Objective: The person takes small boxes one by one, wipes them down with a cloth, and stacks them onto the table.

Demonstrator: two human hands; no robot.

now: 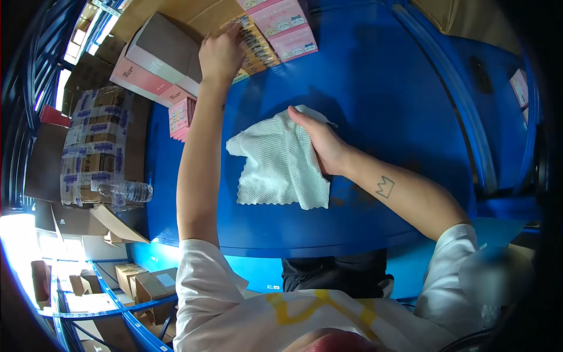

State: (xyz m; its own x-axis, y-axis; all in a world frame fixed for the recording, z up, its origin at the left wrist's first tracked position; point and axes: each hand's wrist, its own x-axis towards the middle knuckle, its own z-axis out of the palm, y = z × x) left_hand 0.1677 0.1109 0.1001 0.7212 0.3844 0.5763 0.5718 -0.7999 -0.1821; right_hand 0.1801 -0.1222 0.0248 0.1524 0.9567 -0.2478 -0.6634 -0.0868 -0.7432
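Note:
My right hand (321, 141) grips a white textured cloth (275, 164), thumb on top of its upper edge. The cloth hangs loosely over the blue shelf surface (387, 117), its wavy lower edge spread out. Farther away, my left hand (223, 56) reaches to a row of small yellow boxes (258, 47), with bent fingers against their left side. Part of those fingers is hidden. Pink boxes with cartoon faces (287, 35) stand right beside the yellow row. To the left of my left hand are a large grey and pink box (164, 53) and a stack of small pink packets (182, 117).
A taped brown carton (94, 146) stands on the left, with a clear plastic bottle (126, 191) lying next to it. Blue metal uprights (451, 100) rise at the right. Opened cartons (152, 287) lie at the lower left. Brown cardboard (187, 14) lines the back.

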